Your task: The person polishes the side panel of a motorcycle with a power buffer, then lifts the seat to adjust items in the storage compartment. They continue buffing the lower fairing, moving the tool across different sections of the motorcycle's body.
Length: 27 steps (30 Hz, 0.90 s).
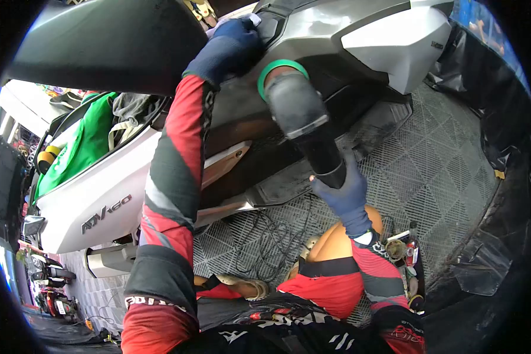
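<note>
A black polisher (298,109) with a green-rimmed pad (307,73) lies against the dark side panel of a scooter (330,47). My right hand (345,192), in a dark blue glove, is closed around the polisher's handle at its lower end. Higher up, my left hand (233,50), also gloved, rests on the scooter's top edge beside the black seat (112,44). A pale cloth (255,19) shows at its fingers, which are bent and partly hidden. The pad's working face is out of sight against the panel.
Green fabric (79,144) and grey cloths lie in an open compartment behind the white panel (100,209). A black cord (265,236) coils on the grey grid floor (430,153). Bottles and small items (410,253) stand by my right knee. Black sheeting (484,100) hangs at right.
</note>
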Available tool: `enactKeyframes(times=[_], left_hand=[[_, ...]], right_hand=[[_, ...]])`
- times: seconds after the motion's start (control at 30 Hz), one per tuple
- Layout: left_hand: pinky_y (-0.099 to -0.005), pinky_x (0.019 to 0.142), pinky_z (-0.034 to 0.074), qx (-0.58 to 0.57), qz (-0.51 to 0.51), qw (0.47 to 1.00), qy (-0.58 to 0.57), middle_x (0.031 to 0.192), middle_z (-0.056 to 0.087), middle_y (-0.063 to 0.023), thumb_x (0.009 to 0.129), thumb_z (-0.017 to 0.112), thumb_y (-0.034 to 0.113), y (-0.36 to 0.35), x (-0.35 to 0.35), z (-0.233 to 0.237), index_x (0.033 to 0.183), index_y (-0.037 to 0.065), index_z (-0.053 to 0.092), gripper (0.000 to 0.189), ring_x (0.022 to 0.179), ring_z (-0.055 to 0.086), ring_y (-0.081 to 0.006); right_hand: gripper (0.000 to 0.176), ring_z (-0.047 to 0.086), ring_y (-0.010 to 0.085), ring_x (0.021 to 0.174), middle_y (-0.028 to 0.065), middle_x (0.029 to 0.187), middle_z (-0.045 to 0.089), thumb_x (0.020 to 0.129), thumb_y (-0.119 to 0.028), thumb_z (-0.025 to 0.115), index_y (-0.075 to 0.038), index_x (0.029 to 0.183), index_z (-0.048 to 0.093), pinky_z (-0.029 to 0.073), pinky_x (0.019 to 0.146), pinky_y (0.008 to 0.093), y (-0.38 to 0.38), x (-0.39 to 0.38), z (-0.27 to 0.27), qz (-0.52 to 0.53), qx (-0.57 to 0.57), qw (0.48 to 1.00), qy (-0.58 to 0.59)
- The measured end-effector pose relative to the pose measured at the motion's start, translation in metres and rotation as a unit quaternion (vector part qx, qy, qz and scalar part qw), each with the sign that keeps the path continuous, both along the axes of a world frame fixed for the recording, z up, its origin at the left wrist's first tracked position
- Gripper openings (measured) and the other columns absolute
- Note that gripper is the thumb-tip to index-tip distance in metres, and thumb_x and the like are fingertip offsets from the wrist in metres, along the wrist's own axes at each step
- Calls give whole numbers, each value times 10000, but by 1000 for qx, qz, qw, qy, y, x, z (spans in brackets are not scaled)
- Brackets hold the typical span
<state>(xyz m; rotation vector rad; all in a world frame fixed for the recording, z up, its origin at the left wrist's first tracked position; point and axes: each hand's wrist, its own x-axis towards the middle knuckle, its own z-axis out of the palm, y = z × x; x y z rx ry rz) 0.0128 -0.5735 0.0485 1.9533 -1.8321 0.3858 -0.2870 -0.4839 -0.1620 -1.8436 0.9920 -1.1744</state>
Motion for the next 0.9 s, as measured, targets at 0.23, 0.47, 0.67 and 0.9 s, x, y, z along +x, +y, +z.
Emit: enactKeyframes(times=[0.23, 0.47, 0.67, 0.9], left_hand=[[-310, 780, 497, -36, -48, 921, 385, 936, 669, -95, 979, 508, 230, 146, -70, -16, 1052, 5, 648, 275, 867, 630, -162], [-323, 871, 481, -7, -78, 829, 553, 1064, 655, -107, 910, 629, 445, 154, -132, -99, 1203, -19, 564, 552, 968, 597, -151], [-310, 807, 506, -108, -129, 707, 687, 977, 666, -40, 851, 746, 350, 130, -133, -123, 1144, 31, 623, 450, 887, 607, -113], [-287, 792, 508, -100, -204, 724, 651, 948, 699, -57, 826, 773, 310, 108, -146, -86, 1081, 10, 665, 408, 859, 618, -95]], right_hand=[[779, 676, 331, 953, 178, 1110, 659, 629, -330, 847, -71, 1287, 521, 541, 807, 409, 2, 12, 11, -37, -28, 999, 14], [826, 639, 338, 1064, 184, 1178, 631, 644, -273, 844, -70, 1354, 474, 514, 883, 399, 13, 33, 26, -5, -75, 997, -25], [829, 625, 329, 1090, 181, 1231, 601, 659, -206, 810, -73, 1389, 440, 498, 921, 401, 14, 31, 29, 11, -108, 994, 10], [805, 621, 294, 1105, 179, 1219, 615, 677, -196, 802, -69, 1384, 439, 489, 936, 392, 10, 31, 48, -4, 2, 997, -72]])
